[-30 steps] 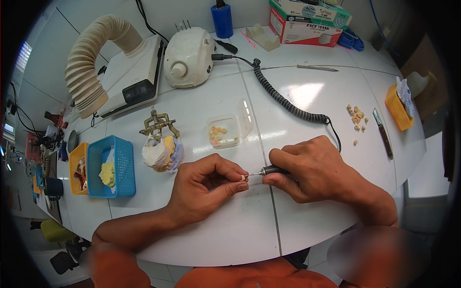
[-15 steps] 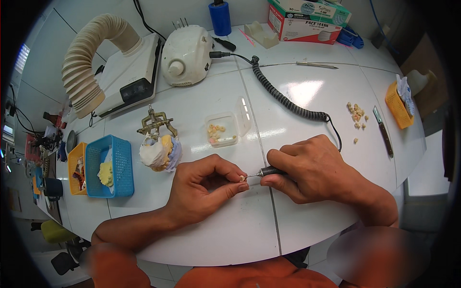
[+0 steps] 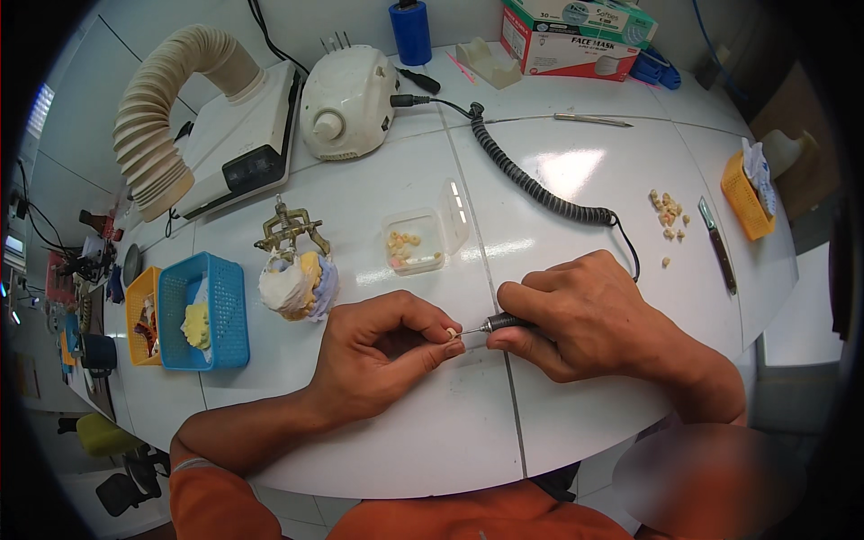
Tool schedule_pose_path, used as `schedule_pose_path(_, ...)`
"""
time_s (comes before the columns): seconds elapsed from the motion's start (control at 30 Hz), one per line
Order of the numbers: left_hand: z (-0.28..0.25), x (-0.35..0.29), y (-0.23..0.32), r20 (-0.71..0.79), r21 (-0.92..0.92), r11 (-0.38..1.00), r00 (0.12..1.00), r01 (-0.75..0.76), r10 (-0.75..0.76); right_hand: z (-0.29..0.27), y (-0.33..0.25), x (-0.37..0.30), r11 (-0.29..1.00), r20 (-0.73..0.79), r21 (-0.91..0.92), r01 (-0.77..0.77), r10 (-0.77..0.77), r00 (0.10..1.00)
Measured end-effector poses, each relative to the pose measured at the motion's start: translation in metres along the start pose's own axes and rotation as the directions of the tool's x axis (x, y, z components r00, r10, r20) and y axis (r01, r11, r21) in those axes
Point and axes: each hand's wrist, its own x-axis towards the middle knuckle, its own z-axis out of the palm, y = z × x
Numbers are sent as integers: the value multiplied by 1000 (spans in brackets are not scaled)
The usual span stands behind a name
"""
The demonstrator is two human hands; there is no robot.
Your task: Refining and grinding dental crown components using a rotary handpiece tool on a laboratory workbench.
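Between thumb and forefinger, my left hand (image 3: 382, 346) pinches a small cream artificial tooth (image 3: 452, 333). My right hand (image 3: 576, 319) grips a dark rotary handpiece (image 3: 506, 321), pointing left; its thin metal bur (image 3: 472, 330) reaches to the tooth, though I cannot tell whether it touches. A coiled black cord (image 3: 531, 184) runs to a white control unit (image 3: 346, 108) at the back. Beyond my hands stands a clear lidded box (image 3: 416, 265) with several teeth in it. Left of it sits a plaster dental model (image 3: 290, 286) in a brass articulator (image 3: 292, 229).
At left are a blue basket (image 3: 229, 310) and a yellow basket (image 3: 144, 281), beneath a ribbed suction hose (image 3: 135, 117). Loose teeth (image 3: 668, 211) and a knife (image 3: 717, 247) lie at right, near an orange basket (image 3: 740, 193). Mask boxes (image 3: 576, 40) stand at the back.
The view has shifted very slightly. Both hands keep nearly the same pose, and the tooth between my left fingers appears turned a little.
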Motion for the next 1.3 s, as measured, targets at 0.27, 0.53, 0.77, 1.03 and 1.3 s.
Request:
schedule_pose_path(0.27,2,1,3,-19,9,1000,1000,-2,2,0,-1,0,1000,9,3,-2,2,1000)
schedule_pose_path(0.53,2,1,4,-32,-5,999,999,32,-32,-1,-7,1,995,37,10,-94,94,995)
schedule_pose_path(0.77,1,0,-5,-52,-16,999,998,-45,44,3,-14,-1,990,1,40,-137,137,991)
schedule_pose_path(1.03,1,1,0,-48,5,1000,999,-18,18,4,-13,-2,995,22,1,-101,101,995)
schedule_pose_path(1.3,0,0,0,-38,62,998,999,-27,30,3,-13,-1,995,31,3,-100,100,995)
